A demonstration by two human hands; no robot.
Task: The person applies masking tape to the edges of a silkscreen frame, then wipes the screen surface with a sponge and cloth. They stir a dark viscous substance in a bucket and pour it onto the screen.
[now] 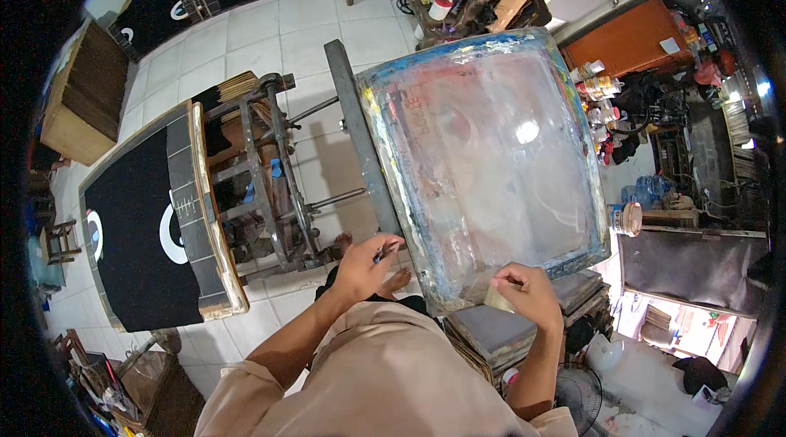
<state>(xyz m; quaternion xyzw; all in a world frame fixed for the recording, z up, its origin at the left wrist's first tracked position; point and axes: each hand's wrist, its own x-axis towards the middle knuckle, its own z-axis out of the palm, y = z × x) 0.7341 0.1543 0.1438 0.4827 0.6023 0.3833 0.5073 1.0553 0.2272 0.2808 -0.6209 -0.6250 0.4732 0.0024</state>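
A large screen printing frame [495, 183] stands tilted in front of me, its mesh whitish and hazy, with blue, yellow and white ink smears around the border. At its lower left corner, my left hand [366, 267] is closed around a small dark tool [385, 252] with a bit of blue; its kind cannot be made out. My right hand [526, 294] is at the frame's near edge, fingers curled and pinched. Under those fingers shows a pale yellowish roll of tape [498, 300], partly hidden by the hand.
A metal bar [360, 134] clamps the frame's left side. Further left, black cloth [139, 232] with white rings lies on a printing board. Stacked screens [491, 330] sit below my right hand, near a fan [578, 396]. Bottles [598, 89] line the right; a cluttered table [463, 7] stands behind.
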